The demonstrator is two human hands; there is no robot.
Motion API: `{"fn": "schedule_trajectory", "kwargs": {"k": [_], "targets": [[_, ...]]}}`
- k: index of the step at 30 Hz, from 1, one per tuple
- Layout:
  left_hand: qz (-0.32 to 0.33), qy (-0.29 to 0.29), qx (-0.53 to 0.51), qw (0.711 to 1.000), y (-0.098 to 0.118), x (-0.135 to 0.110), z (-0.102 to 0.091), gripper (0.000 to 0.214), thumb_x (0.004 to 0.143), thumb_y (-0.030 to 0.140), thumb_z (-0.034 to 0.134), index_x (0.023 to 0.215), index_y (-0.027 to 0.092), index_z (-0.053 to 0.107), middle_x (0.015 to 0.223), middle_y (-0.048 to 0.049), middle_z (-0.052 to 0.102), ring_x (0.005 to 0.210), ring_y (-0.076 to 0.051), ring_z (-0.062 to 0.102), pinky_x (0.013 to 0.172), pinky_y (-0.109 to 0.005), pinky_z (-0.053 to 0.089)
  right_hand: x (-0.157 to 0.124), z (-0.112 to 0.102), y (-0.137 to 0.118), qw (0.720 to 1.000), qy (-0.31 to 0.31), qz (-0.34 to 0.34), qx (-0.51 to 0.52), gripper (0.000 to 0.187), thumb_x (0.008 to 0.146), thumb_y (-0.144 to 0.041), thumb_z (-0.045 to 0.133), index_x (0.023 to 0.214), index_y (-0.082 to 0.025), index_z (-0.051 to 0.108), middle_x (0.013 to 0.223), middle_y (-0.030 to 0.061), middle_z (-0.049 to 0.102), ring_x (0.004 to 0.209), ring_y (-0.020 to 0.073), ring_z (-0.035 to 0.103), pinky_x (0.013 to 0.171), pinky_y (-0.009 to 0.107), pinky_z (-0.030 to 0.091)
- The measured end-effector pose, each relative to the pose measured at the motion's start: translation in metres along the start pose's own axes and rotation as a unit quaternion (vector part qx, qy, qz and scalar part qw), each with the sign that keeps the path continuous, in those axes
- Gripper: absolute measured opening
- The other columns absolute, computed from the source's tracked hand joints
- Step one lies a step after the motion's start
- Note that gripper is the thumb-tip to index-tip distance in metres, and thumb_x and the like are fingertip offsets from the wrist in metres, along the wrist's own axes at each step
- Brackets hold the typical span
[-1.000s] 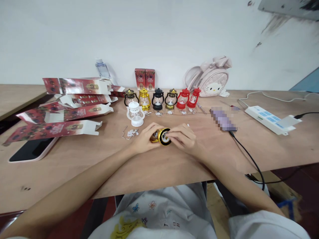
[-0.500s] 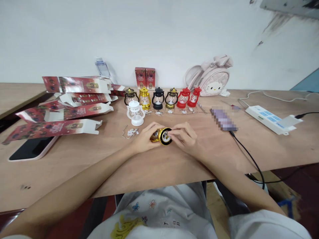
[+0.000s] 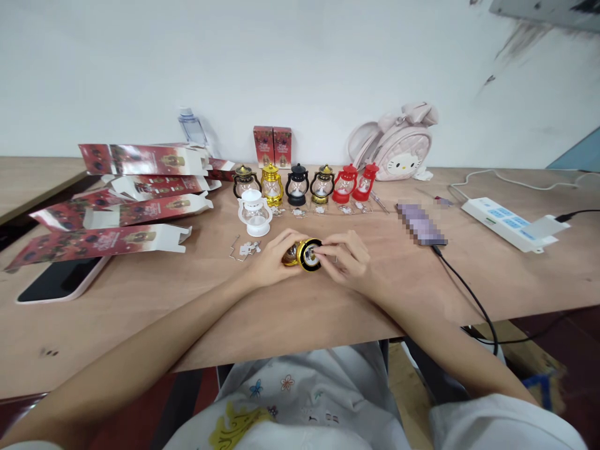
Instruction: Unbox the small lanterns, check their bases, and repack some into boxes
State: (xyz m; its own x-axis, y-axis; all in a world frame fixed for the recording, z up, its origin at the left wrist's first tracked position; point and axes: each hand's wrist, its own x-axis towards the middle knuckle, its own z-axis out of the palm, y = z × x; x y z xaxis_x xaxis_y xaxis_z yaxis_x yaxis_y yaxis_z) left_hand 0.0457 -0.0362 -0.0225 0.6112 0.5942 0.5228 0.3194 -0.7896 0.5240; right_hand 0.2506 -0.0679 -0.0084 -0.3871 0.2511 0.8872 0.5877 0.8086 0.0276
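A small gold lantern (image 3: 300, 255) lies on its side in my left hand (image 3: 274, 259), fingers wrapped round its body. Its round base, black-ringed with a pale centre, faces toward me and to the right. My right hand (image 3: 350, 257) has thumb and forefinger pinched together at the middle of that base; whatever is between them is too small to make out. Just behind my left hand stands a white lantern (image 3: 257, 225), upright. Small white pieces and bent wires (image 3: 246, 250) lie on the wooden table (image 3: 300, 319) left of that hand.
Behind stand a black lantern (image 3: 297, 187), red lanterns (image 3: 345, 186) and several others, with two red boxes (image 3: 272, 147) at the wall. Opened red cartons (image 3: 135, 159) and a phone (image 3: 60, 279) are left. A pink bag (image 3: 403, 150), pixelated phone (image 3: 420, 223) and power strip (image 3: 506, 222) are right.
My right fingertips have shifted very slightly at the lantern's base. Both hands and the lantern otherwise keep nearly the same place.
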Motion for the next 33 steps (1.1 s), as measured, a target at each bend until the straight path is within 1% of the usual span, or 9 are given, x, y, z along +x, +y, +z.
{"fn": "schedule_trajectory", "kwargs": {"k": [5,13,16,20,23,25,27,29,33], "targets": [[-0.003,0.002,-0.006,1.0,-0.001,0.0,0.0,0.039,0.079,0.021,0.065,0.115,0.02,0.051,0.109,-0.0065,0.057,0.101,-0.019,0.056,0.088,-0.03,0.046,-0.001,0.0,0.0,0.999,0.01,-0.032,-0.019,0.015,0.083,-0.018,0.059,0.097,-0.021,0.062,0.089,0.0063,0.063,0.069,0.0143,0.055,0.063,0.031,0.045],[-0.006,0.03,0.006,1.0,-0.003,0.0,0.0,0.037,0.079,0.024,0.064,0.114,0.019,0.051,0.107,-0.0067,0.057,0.097,-0.02,0.057,0.085,-0.032,0.047,-0.001,0.0,0.0,0.991,-0.046,-0.061,-0.111,0.026,0.084,-0.027,0.058,0.11,-0.02,0.056,0.105,0.0104,0.061,0.084,0.0193,0.058,0.07,0.034,0.045],[-0.018,0.052,0.009,0.998,-0.004,-0.002,0.001,0.041,0.077,0.024,0.065,0.115,0.021,0.05,0.109,-0.007,0.058,0.101,-0.022,0.057,0.088,-0.034,0.047,-0.002,0.001,0.002,0.997,-0.034,-0.013,-0.072,0.029,0.086,-0.026,0.055,0.114,-0.019,0.052,0.112,0.0125,0.057,0.096,0.0221,0.058,0.076,0.036,0.047],[-0.063,0.127,-0.018,0.99,-0.005,-0.004,0.004,0.066,0.071,0.026,0.068,0.129,0.021,0.037,0.123,-0.0112,0.053,0.11,-0.025,0.055,0.094,-0.04,0.045,-0.003,0.001,0.012,0.995,-0.013,0.102,-0.017,0.022,0.087,-0.019,0.048,0.109,-0.017,0.049,0.105,0.0124,0.06,0.099,0.0232,0.057,0.081,0.038,0.046],[-0.099,0.172,-0.027,0.98,-0.006,-0.005,0.005,0.071,0.069,0.023,0.067,0.131,0.02,0.032,0.123,-0.0119,0.052,0.111,-0.025,0.055,0.092,-0.039,0.046,-0.005,0.002,0.021,0.979,-0.128,0.152,-0.054,0.015,0.087,-0.016,0.045,0.098,-0.017,0.054,0.091,0.0084,0.065,0.086,0.0231,0.056,0.076,0.037,0.042],[-0.109,0.184,-0.023,0.977,-0.006,-0.005,0.004,0.069,0.069,0.02,0.066,0.13,0.02,0.033,0.12,-0.0112,0.053,0.112,-0.025,0.055,0.091,-0.038,0.047,-0.007,0.005,0.026,0.954,-0.231,0.175,-0.081,0.015,0.085,-0.016,0.047,0.097,-0.016,0.057,0.09,0.0085,0.067,0.087,0.0245,0.054,0.076,0.036,0.039],[-0.103,0.184,-0.014,0.977,-0.005,-0.004,0.003,0.064,0.067,0.019,0.065,0.125,0.019,0.038,0.118,-0.0104,0.055,0.111,-0.024,0.056,0.091,-0.037,0.047,-0.008,0.008,0.027,0.929,-0.303,0.188,-0.093,0.019,0.084,-0.018,0.05,0.102,-0.015,0.058,0.096,0.0097,0.068,0.091,0.0258,0.054,0.077,0.036,0.037],[-0.096,0.173,0.001,0.98,-0.004,-0.003,0.002,0.055,0.065,0.019,0.065,0.116,0.018,0.044,0.113,-0.0085,0.058,0.104,-0.023,0.059,0.089,-0.037,0.048,-0.008,0.009,0.027,0.916,-0.34,0.192,-0.092,0.024,0.083,-0.019,0.051,0.106,-0.015,0.058,0.101,0.01,0.067,0.095,0.0261,0.053,0.079,0.036,0.036],[-0.1,0.146,0.026,0.984,-0.001,-0.002,-0.001,0.044,0.063,0.022,0.067,0.104,0.019,0.048,0.101,-0.0055,0.063,0.093,-0.021,0.062,0.082,-0.034,0.05,-0.006,0.008,0.025,0.909,-0.361,0.19,-0.087,0.025,0.083,-0.018,0.052,0.107,-0.016,0.059,0.105,0.0097,0.067,0.098,0.026,0.053,0.081,0.035,0.035]]}}
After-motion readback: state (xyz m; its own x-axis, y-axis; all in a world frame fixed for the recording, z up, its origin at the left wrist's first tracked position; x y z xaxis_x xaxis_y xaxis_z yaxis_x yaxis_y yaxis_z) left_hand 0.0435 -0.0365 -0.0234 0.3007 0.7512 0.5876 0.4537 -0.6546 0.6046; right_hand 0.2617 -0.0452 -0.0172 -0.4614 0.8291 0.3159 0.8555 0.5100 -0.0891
